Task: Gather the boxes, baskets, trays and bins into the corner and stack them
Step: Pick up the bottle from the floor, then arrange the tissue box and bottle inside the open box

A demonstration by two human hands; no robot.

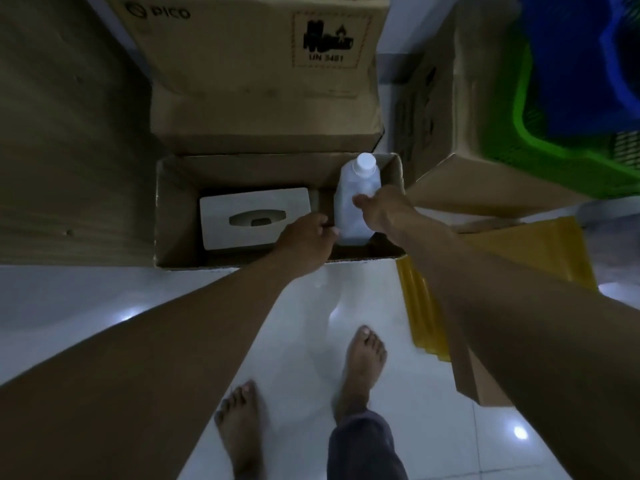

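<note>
An open cardboard box (173,209) sits on the white floor against a wooden panel. Inside it lie a white tissue box (242,206) and a translucent plastic bottle (356,188) with a white cap, standing at the right end. My right hand (381,209) grips the bottle's right side. My left hand (308,237) reaches into the box with curled fingers at the bottle's lower left side. A closed cardboard box (256,64) marked PICO stands behind the open one.
At the right stands another cardboard box (460,140) holding a green basket (540,147) with a blue bin (581,64) nested in it. A yellow tray (540,251) and a flat cardboard piece (474,379) lie under my right arm. My bare feet stand on the tiles.
</note>
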